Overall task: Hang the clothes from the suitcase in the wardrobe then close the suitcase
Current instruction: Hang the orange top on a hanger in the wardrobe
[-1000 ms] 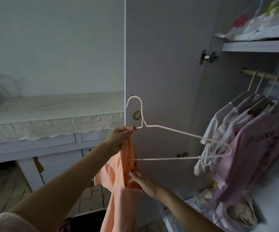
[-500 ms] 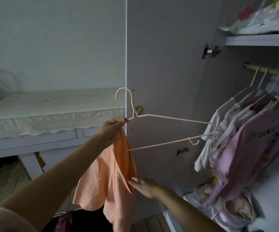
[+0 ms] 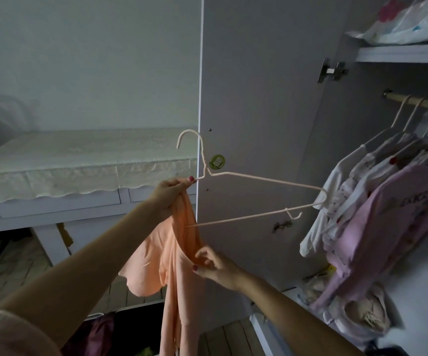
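Round green sticker (image 3: 217, 161) on wardrobe door (image 3: 259, 98), text unreadable; left hand (image 3: 169, 194) pinches pink wire hanger (image 3: 259, 179) and peach garment (image 3: 175, 253); right hand (image 3: 216, 265) pinches garment's neckline.

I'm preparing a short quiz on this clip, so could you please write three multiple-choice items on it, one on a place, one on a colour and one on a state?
1. Where does the rail with the hung clothes sit?
A. under the wardrobe shelf
B. above the table
C. on the floor

2. What colour is the garment being put on the hanger?
A. dark blue
B. peach orange
C. green

3. How is the wardrobe door?
A. shut
B. taken off
C. open

Answers:
1 A, the rail runs just below the shelf.
2 B, the cloth held by the left hand and right hand is peach orange.
3 C, the door stands swung out on its hinge.
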